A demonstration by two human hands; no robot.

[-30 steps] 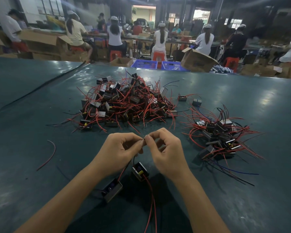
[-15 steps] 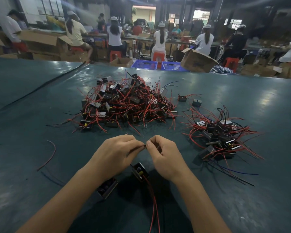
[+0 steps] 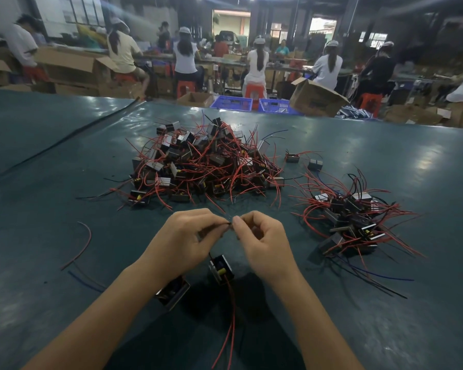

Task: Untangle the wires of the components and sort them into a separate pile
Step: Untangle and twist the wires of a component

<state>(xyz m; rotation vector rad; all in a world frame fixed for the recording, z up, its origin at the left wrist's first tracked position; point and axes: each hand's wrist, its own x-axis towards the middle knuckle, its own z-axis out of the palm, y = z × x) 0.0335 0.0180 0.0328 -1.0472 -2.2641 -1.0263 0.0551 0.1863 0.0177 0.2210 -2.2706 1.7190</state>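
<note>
1. My left hand (image 3: 187, 239) and right hand (image 3: 262, 241) meet fingertip to fingertip. Each pinches the end of a thin dark wire (image 3: 227, 224) between thumb and forefinger, with the other fingers curled in.
2. One component (image 3: 221, 268) sits just below the gap between my hands, its red leads (image 3: 231, 316) trailing back toward me. I cannot tell whether it hangs from the wire or rests on the table (image 3: 38, 156).
3. A second component (image 3: 173, 292) lies under my left wrist. I judge the two are joined by the wires I am working apart, though the knot itself is hidden by my fingers.
4. Straight beyond both hands is the big pile (image 3: 203, 164), with many blocks and red wires crossing every way. That is what is left.
5. Off to the right of my right hand, well apart from it, is the small pile (image 3: 353, 220), with looser wires fanned outward. I take this as the sorted lot.
6. Two strays (image 3: 292, 157) lie far beyond my right hand, between the piles.
7. Left of my left hand a loose red offcut (image 3: 83, 241) lies on the table.
8. By my reckoning the job is early, with a small share sorted and the bulk untouched.
</note>
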